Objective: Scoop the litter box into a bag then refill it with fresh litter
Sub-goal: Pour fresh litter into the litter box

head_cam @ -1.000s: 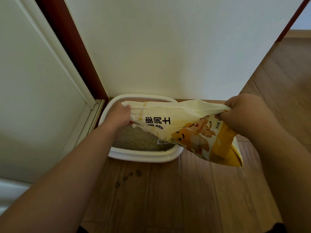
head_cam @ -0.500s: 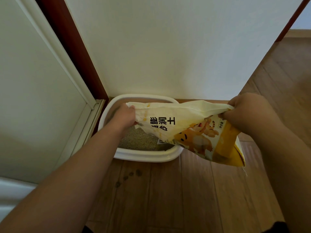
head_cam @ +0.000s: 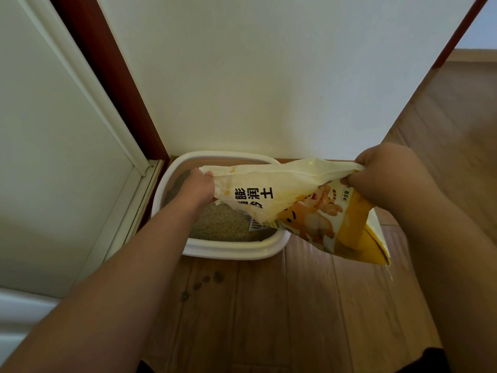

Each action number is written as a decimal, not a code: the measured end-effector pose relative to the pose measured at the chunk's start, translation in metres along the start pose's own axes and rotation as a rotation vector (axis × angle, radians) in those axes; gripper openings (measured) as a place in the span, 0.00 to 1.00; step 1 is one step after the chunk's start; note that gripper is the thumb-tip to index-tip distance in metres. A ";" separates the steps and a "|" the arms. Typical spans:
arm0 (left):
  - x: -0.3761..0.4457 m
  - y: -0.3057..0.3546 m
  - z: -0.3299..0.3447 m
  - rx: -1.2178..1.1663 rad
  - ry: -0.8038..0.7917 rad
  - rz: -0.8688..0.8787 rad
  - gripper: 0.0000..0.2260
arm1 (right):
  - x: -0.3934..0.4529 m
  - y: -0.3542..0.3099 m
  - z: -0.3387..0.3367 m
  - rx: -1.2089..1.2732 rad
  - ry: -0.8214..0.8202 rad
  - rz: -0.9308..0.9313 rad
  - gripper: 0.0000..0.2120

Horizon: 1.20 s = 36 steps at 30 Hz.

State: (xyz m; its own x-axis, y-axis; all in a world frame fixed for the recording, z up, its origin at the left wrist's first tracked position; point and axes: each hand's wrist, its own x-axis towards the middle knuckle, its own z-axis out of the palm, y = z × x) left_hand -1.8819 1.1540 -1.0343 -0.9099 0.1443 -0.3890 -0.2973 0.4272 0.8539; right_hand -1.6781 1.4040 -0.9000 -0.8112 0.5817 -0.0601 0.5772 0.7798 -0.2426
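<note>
Our left hand [head_cam: 197,188] and right hand [head_cam: 387,176] each grip an end of the litter bag [head_cam: 290,203]. We should keep its nine-o'clock mouth low over the litter box [head_cam: 231,250], raising the right end gently.

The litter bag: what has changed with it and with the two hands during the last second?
The litter bag shifted slightly to the right, and the left hand moved with it, further over the litter box. Neither hand took hold of anything new or let go. The right hand keeps its grip on the other end, the box has not moved, and grey litter lies inside.
</note>
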 end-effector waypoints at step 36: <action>-0.005 0.005 0.008 -0.018 0.000 0.033 0.17 | 0.005 0.001 -0.023 0.005 0.025 0.011 0.12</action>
State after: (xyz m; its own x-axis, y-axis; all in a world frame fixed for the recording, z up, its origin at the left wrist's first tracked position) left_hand -1.8766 1.1624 -1.0314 -0.9192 0.1583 -0.3605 -0.2723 0.4059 0.8724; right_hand -1.6800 1.4131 -0.8778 -0.8019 0.5962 -0.0383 0.5858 0.7720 -0.2468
